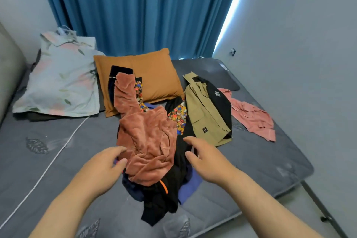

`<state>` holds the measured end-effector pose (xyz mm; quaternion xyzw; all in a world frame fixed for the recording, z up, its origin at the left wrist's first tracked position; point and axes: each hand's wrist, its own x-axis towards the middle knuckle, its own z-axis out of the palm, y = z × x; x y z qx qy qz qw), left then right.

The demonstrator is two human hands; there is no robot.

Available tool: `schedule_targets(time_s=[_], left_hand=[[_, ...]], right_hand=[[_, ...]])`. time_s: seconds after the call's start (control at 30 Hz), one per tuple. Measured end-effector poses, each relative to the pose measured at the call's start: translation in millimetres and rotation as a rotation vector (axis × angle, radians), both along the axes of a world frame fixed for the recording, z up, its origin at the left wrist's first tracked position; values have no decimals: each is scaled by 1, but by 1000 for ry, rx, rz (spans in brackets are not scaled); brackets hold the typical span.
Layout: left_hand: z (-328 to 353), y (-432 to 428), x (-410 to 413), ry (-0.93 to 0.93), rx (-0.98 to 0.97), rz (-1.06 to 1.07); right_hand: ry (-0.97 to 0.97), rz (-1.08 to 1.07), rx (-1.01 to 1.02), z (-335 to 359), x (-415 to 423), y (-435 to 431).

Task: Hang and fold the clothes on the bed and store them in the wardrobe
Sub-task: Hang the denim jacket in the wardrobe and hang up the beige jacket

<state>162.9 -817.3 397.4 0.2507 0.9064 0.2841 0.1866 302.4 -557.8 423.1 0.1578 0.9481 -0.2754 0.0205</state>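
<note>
Two bare hands reach over a heap of clothes in the middle of a grey bed [58, 170].

At the far left, a floral pillow [61, 83] leans by the headboard. A white cord [58, 152] runs diagonally across the mattress, with a broad bare stretch between it and the heap.

The left hand [104, 162] is loosely open and holds nothing. Its fingertips sit right at the left edge of a rust fleece [148, 141]; whether they touch it is unclear.

The fleece tops the heap. Its long axis runs near to far, leaning left. One sleeve points away onto an orange pillow [154, 75], and the crumpled body lies nearest the hands.

Under the fleece, a black garment [160, 205] trails toward the near edge of the bed, and a blue piece [190, 185] shows beside it. A patterned cloth [178, 120] peeks out on the far right of the heap.

The right hand [206, 162] hovers over the black cloth, fingers spread and nearly straight, gripping nothing.

Right of the heap lies a khaki-and-black jacket [206, 114], lengthwise near to far, collar at the far end, its left side touching the heap.

Further right, a pink shirt [251, 118] sprawls diagonally, its near end close to the bed's right edge.

Bare mattress lies near the right corner and along the near edge. A blue curtain [144, 6] hangs behind the bed, and a wall [299, 63] closes the right side.
</note>
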Motion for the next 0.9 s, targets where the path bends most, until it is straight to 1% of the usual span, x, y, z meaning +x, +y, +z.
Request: schedule_targets(time_s=[0.17, 0.33, 0.47, 0.63, 0.8, 0.9], left_hand=[[2, 30, 8, 30, 0, -117], [2, 62, 12, 32, -16, -149], [-1, 109, 25, 0, -28, -158], [-9, 211, 51, 4, -62, -138], [-18, 326, 87, 5, -102, -181], [-18, 386, 105, -24, -145, -243]], right_hand=[[-8, -105, 60, 10, 36, 29], [-7, -173, 89, 10, 56, 78], [10, -243, 58, 7, 73, 138], [52, -273, -10, -10, 95, 249], [31, -234, -50, -26, 123, 355], [40, -270, -97, -30, 148, 410]])
